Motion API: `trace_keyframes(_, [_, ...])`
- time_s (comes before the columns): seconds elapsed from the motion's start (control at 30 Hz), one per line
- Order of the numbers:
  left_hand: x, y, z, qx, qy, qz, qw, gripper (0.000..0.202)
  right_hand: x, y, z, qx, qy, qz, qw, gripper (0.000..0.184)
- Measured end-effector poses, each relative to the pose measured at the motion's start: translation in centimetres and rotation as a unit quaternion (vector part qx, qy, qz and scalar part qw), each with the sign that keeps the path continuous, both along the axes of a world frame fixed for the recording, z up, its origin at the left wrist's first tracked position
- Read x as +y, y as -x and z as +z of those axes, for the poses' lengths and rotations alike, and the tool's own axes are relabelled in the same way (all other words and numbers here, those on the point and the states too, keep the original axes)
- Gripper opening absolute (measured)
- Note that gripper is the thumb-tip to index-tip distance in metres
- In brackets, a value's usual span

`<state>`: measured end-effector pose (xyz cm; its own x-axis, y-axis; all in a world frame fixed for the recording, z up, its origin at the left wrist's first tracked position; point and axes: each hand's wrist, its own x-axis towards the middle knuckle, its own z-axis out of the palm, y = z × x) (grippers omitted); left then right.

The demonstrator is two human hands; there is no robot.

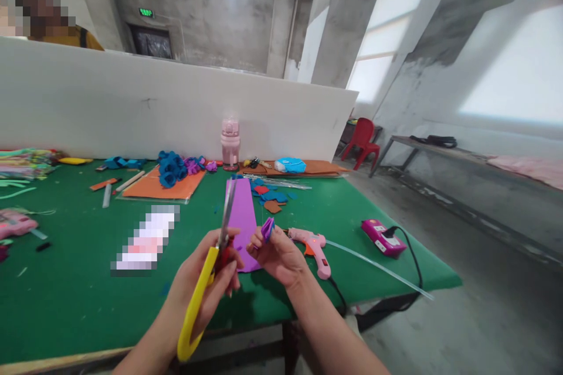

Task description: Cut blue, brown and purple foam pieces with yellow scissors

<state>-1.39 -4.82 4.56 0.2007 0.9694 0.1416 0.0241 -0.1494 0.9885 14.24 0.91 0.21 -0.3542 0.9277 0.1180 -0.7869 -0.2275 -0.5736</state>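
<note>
Yellow-handled scissors (199, 293) are in my left hand (226, 281), blades pointing up and away from me. Something small and red shows by those fingers, too obscured to name. Between the thumb and fingers of my right hand (284, 261) is a small folded purple and blue piece (268, 228), looking like craft foam or felt. Beneath and behind both hands lies a long purple sheet (243, 205). Just right of my right hand, a pink hot glue gun (314, 246) rests on its side with a clear glue stick (378, 268) sticking out of its back.
On the green table (88, 316) are blue scraps (275, 195), blue curled pieces (171, 170) on an orange sheet (145, 184), and a pink bottle (230, 145). A magenta power box (382, 238) with a black cable sits at right. A white partition (176, 105) borders the back; a person is beyond.
</note>
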Motion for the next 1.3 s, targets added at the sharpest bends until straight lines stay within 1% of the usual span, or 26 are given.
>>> trace_keyframes(0.07, [-0.4,0.2,-0.3,-0.011,0.053,-0.073,0.996,0.045,0.2,-0.3,0.1,0.016,0.006,-0.024,1.000,0.026])
trace_keyframes(0.17, [-1.2,0.4,-0.9,-0.034,0.139,-0.181,0.973,0.054,0.4,-0.8,0.3,0.032,0.016,-0.059,0.998,0.028])
trace_keyframes(0.2, [-1.4,0.4,-1.1,-0.043,0.154,-0.205,0.966,0.056,0.5,-1.0,0.4,0.036,0.017,-0.064,0.997,0.028])
trace_keyframes(0.23, [-1.5,0.3,-1.2,-0.052,0.157,-0.215,0.962,0.057,0.5,-1.1,0.4,0.041,0.018,-0.065,0.997,0.028])
trace_keyframes(0.27, [-1.6,0.2,-1.2,-0.058,0.150,-0.210,0.964,0.057,0.5,-1.1,0.5,0.047,0.019,-0.062,0.997,0.028])
trace_keyframes(0.37, [-1.4,0.2,-0.9,-0.062,0.107,-0.167,0.978,0.056,0.5,-0.9,0.6,0.066,0.031,-0.051,0.996,0.025])
trace_keyframes(0.4, [-1.3,0.3,-0.7,-0.064,0.107,-0.167,0.978,0.054,0.5,-0.8,0.6,0.068,0.039,-0.050,0.996,0.023])
trace_keyframes(0.43, [-1.2,0.4,-0.5,-0.066,0.118,-0.181,0.974,0.053,0.5,-0.7,0.6,0.065,0.049,-0.052,0.995,0.021])
trace_keyframes(0.53, [-1.3,1.0,-0.2,-0.066,0.188,-0.244,0.949,0.048,0.6,-0.7,0.6,0.044,0.083,-0.072,0.993,0.016])
trace_keyframes(0.63, [-1.7,1.2,-0.1,-0.055,0.233,-0.253,0.937,0.043,0.6,-0.9,0.7,0.037,0.105,-0.094,0.989,0.016])
trace_keyframes(0.8, [-2.1,0.9,0.4,-0.030,0.243,-0.248,0.937,0.040,0.5,-1.1,0.8,0.042,0.085,-0.093,0.991,0.029])
trace_keyframes(0.9, [-2.0,1.0,0.4,-0.024,0.249,-0.246,0.936,0.040,0.5,-1.1,0.7,0.029,0.074,-0.091,0.993,0.026])
trace_keyframes(1.07, [-2.0,1.2,-0.3,-0.035,0.236,-0.250,0.938,0.044,0.6,-1.1,0.7,0.030,0.057,-0.088,0.994,0.028])
trace_keyframes(1.17, [-2.0,1.1,-0.6,-0.054,0.230,-0.237,0.942,0.044,0.6,-1.2,0.6,0.023,0.055,-0.098,0.993,0.026])
trace_keyframes(1.23, [-1.8,1.1,-0.6,-0.068,0.227,-0.227,0.945,0.046,0.7,-1.2,0.4,0.027,0.044,-0.101,0.994,0.026])
trace_keyframes(1.3, [-1.7,1.1,-0.5,-0.071,0.227,-0.234,0.943,0.046,0.7,-1.2,0.4,0.031,0.039,-0.099,0.994,0.026])
